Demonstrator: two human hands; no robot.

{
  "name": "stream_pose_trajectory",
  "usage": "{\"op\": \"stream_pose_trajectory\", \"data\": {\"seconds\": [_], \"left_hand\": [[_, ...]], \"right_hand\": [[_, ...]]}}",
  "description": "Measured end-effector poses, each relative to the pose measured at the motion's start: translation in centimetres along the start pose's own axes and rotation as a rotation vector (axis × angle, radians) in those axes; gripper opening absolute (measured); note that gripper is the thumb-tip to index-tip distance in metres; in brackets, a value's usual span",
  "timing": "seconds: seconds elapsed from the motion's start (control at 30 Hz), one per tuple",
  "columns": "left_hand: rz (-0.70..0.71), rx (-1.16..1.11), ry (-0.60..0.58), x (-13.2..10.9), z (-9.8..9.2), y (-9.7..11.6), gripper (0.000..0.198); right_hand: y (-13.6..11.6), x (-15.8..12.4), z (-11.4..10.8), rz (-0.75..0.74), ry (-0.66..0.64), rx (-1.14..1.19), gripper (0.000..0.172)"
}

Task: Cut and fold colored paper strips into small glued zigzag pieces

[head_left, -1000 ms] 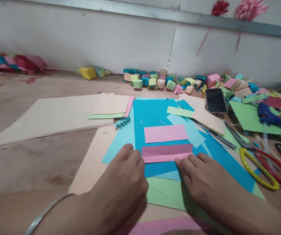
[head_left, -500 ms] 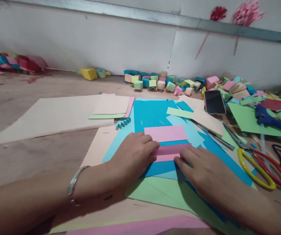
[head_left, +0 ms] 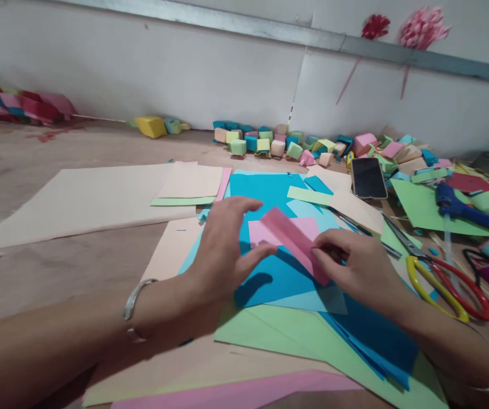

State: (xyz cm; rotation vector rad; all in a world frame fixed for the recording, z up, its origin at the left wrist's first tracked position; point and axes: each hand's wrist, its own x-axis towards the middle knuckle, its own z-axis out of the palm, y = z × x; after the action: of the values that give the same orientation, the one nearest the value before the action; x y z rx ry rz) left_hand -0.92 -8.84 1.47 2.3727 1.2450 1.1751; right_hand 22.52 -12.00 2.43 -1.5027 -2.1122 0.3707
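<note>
A folded pink paper strip [head_left: 293,243] is tilted above the blue sheets, pinched at its right side between the thumb and fingers of my right hand [head_left: 355,267]. My left hand [head_left: 227,244], with a silver bangle at the wrist, is raised to the left of the strip. Its thumb and fingers are spread apart and hold nothing. Behind the strip, a flat pink paper piece [head_left: 261,232] lies on the blue paper [head_left: 265,190]. Green sheets [head_left: 270,329] spread out below my hands.
Scissors [head_left: 436,284] with yellow and red handles lie at right, near a blue glue gun [head_left: 461,207] and a phone [head_left: 369,177]. Small folded paper blocks [head_left: 264,145] line the wall. A large cream sheet [head_left: 99,199] covers the left side.
Both hands were pressing the pink strip flat on the blue paper. Now my right hand has lifted and turned it, and my left hand has let go and opened.
</note>
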Motion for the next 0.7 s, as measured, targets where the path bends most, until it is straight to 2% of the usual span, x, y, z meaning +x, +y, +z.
{"op": "stream_pose_trajectory", "data": {"seconds": [0.03, 0.07, 0.1, 0.17, 0.23, 0.3, 0.37, 0.43, 0.5, 0.53, 0.6, 0.7], "left_hand": [[-0.083, -0.083, 0.038, 0.2, -0.1, 0.2, 0.046], [-0.163, -0.189, 0.018, 0.2, -0.1, 0.5, 0.047], [-0.23, -0.31, -0.051, 0.1, -0.1, 0.8, 0.045], [-0.308, -0.545, -0.285, -0.3, 0.1, 1.6, 0.041], [-0.313, -0.683, -0.477, -0.8, 0.2, 2.3, 0.036], [-0.302, -0.664, -0.532, -1.0, 0.2, 2.6, 0.023], [-0.297, -0.561, -0.495, -0.9, 0.1, 2.4, 0.014], [-0.296, -0.471, -0.46, -0.5, -0.1, 2.0, 0.016], [-0.29, -0.419, -0.479, -0.1, -0.3, 1.5, 0.024], [-0.288, -0.409, -0.5, 0.1, -0.4, 1.3, 0.028], [-0.278, -0.414, -0.551, 0.3, -0.5, 1.1, 0.031], [-0.213, -0.375, -0.598, 0.4, -0.5, 1.1, 0.03]], "right_hand": [[-0.3, 0.0, -0.1, 0.095, 0.008, 0.131, 0.009], [-0.7, 0.0, -0.2, 0.186, 0.004, 0.265, 0.008], [-1.1, -0.1, -0.1, 0.266, -0.011, 0.397, 0.01], [-2.2, -0.6, 0.4, 0.372, -0.056, 0.61, 0.015], [-3.2, -1.4, 1.1, 0.389, -0.129, 0.725, 0.017], [-3.8, -2.1, 1.5, 0.315, -0.224, 0.754, 0.015], [-3.7, -2.4, 1.5, 0.146, -0.209, 0.621, 0.013], [-3.1, -2.4, 1.2, -0.095, -0.009, 0.321, 0.004], [-2.2, -1.9, 0.9, -0.306, 0.227, -0.032, 0.015], [-1.7, -1.7, 0.8, -0.375, 0.295, -0.179, 0.022], [-1.0, -1.2, 0.7, -0.452, 0.316, -0.372, 0.023], [-0.5, -0.9, 0.9, -0.53, 0.254, -0.443, 0.018]]}}
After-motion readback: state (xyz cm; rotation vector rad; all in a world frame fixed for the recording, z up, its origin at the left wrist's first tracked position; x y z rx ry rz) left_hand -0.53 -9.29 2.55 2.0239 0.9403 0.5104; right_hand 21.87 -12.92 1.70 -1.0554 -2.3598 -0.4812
